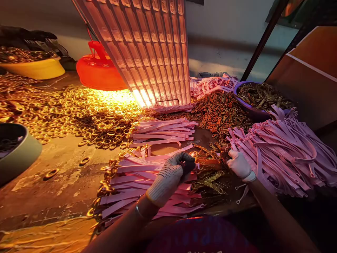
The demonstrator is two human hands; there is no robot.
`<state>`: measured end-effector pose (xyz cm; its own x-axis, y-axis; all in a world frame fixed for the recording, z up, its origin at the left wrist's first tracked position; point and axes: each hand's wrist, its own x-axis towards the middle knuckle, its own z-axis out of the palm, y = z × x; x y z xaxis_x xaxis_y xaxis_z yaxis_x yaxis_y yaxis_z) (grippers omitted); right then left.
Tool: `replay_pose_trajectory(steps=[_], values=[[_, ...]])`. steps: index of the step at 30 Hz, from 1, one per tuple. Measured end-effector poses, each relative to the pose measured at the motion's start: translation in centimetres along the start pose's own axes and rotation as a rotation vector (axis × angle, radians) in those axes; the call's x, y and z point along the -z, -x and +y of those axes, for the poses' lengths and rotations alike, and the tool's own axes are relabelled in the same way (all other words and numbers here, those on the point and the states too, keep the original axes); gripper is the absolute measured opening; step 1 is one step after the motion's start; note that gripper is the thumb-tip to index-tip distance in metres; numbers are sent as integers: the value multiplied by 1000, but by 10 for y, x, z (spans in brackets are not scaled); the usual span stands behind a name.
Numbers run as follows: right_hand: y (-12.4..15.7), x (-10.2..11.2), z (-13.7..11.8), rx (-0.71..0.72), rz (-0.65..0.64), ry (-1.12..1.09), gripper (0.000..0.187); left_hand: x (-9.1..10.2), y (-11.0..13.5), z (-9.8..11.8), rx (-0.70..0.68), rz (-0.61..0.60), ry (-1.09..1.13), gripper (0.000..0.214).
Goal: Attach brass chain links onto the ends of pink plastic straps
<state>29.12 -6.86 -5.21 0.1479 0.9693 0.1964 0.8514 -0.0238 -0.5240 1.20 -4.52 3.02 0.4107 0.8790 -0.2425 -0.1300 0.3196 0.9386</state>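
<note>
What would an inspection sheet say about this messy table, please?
Surface: worn brown tabletop.
Job's things: pink straps in piles, many gold rings, brass-coloured metal pieces between the hands.
Clutter: yellow basin, purple basin, grey tub.
Left hand: gloved, fingers curled above straps; hold unclear.
Right hand: gloved, curled beside the right-hand strap pile; hold unclear.
Cables: thin cord above the red lamp.
Surroundings: lamp lit, ribbed panel, pale wall.

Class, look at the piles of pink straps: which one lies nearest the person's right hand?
The large pink heap at the picture's right, just beside the right hand; the others lie farther left or back.
</note>
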Motion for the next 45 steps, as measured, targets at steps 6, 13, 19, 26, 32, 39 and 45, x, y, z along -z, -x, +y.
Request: replay_pose_trajectory(steps=[6,13,19,26,32,39,45], values=[[2,9,0,-42,-222,-508,37,2,-1,-7,-3,1,-42,19],[20,26,-48,205,15,-522,30,-7,-2,-8,15,37,-30,34],[33,14,-120,297,-84,-49,24,-14,0,-10,5,-22,23,43],[32,-3,-129,426,45,58,15,-5,3,-6,123,-22,252,36],[28,-12,-132,489,189,-1,27,6,-20,8,-8,-91,114,21],[-5,-4,-103,186,194,-554,29,37,-133,26,-248,42,-532,14],[0,-8,-84,164,129,-474,28,34,-151,-2,-208,107,-504,28]])
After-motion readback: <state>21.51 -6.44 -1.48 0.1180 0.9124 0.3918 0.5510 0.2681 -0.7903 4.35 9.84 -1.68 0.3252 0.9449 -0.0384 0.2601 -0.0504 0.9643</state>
